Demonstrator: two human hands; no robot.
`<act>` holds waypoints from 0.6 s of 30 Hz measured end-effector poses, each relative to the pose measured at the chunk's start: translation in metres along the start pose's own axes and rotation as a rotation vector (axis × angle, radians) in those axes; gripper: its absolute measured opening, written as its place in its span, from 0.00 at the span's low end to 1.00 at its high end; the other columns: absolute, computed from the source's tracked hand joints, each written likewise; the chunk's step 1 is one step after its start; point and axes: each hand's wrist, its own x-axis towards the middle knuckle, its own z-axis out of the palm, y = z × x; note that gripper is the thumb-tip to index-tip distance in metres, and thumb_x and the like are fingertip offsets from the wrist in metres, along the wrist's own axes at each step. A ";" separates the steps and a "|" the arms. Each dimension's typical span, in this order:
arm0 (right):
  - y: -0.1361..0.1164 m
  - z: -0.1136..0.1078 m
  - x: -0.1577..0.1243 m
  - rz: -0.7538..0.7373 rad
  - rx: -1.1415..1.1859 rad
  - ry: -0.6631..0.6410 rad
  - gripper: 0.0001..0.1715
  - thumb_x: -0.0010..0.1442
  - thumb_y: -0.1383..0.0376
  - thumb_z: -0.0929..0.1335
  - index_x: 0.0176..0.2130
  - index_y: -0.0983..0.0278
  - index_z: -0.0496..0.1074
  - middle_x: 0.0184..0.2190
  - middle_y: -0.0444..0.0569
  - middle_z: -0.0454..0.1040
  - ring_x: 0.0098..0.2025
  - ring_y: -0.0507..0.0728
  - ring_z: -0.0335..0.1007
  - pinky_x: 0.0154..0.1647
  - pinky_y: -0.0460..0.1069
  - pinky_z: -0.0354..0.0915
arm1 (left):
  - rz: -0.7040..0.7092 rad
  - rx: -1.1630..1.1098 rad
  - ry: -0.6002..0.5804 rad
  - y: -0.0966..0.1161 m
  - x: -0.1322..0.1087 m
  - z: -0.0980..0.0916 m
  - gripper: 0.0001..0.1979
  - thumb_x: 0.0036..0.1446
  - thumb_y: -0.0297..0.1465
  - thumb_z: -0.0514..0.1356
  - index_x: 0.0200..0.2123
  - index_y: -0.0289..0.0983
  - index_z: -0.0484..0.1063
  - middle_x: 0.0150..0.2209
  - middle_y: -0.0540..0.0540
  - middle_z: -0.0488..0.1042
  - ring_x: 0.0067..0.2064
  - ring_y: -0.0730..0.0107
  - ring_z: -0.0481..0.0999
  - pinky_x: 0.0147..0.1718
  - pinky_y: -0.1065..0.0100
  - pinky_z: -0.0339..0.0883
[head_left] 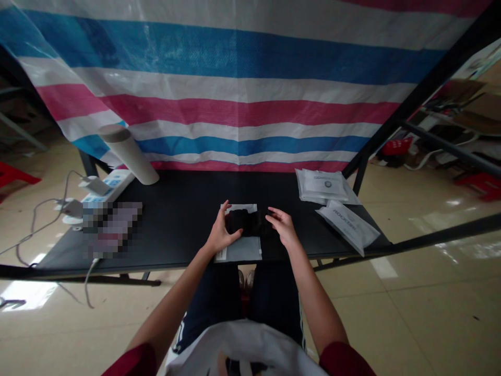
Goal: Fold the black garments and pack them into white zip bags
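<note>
A folded black fabric item (248,222) lies on the black table (176,209), over a flat grey-white plastic bag (238,249). My left hand (221,231) grips the cloth's left side, with its thumb and fingers near the bag's upper edge. My right hand (282,226) lies over the cloth's right end, its fingers pressing down on the fabric. Part of the bag is hidden beneath the cloth and my left hand.
Sealed white packets (323,187) lie at the table's right, with another packet (347,227) near its edge. A cardboard tube (128,154) and a white power strip (111,187) with cables stand at the left. A pixelated patch (111,230) covers something there. A striped tarpaulin (235,104) hangs behind.
</note>
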 end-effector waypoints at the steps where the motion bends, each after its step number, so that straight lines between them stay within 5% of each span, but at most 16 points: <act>1: 0.000 -0.004 -0.001 0.009 -0.008 0.024 0.28 0.40 0.58 0.76 0.42 0.63 0.75 0.31 0.43 0.74 0.32 0.53 0.70 0.27 0.44 0.63 | 0.006 -0.028 0.012 -0.003 -0.002 -0.004 0.45 0.51 0.37 0.63 0.66 0.40 0.42 0.62 0.34 0.58 0.58 0.53 0.70 0.55 0.52 0.66; 6: 0.008 -0.017 -0.006 0.003 -0.027 0.103 0.18 0.42 0.57 0.75 0.32 0.62 0.71 0.28 0.42 0.72 0.31 0.52 0.69 0.26 0.44 0.64 | -0.013 0.034 0.197 -0.010 -0.013 -0.021 0.26 0.58 0.35 0.55 0.57 0.39 0.53 0.56 0.36 0.60 0.56 0.55 0.69 0.50 0.52 0.70; 10: 0.014 -0.018 -0.003 -0.030 -0.165 0.051 0.16 0.45 0.58 0.72 0.35 0.63 0.77 0.34 0.49 0.78 0.35 0.57 0.73 0.31 0.49 0.69 | 0.075 0.236 0.122 -0.001 -0.017 -0.026 0.36 0.48 0.44 0.66 0.56 0.38 0.55 0.57 0.34 0.57 0.60 0.47 0.63 0.52 0.48 0.68; 15: 0.012 -0.018 0.000 -0.145 -0.226 -0.012 0.27 0.48 0.63 0.69 0.49 0.63 0.76 0.46 0.51 0.77 0.48 0.59 0.73 0.50 0.53 0.68 | 0.070 0.185 0.104 0.003 -0.016 -0.025 0.48 0.46 0.45 0.68 0.63 0.41 0.45 0.59 0.34 0.53 0.53 0.52 0.71 0.49 0.49 0.72; 18: 0.009 -0.019 -0.001 -0.094 -0.242 -0.036 0.35 0.48 0.62 0.69 0.56 0.62 0.71 0.46 0.51 0.76 0.42 0.57 0.73 0.42 0.51 0.70 | 0.067 0.226 0.091 0.001 -0.016 -0.022 0.54 0.42 0.46 0.70 0.65 0.42 0.43 0.61 0.34 0.52 0.54 0.50 0.71 0.48 0.47 0.72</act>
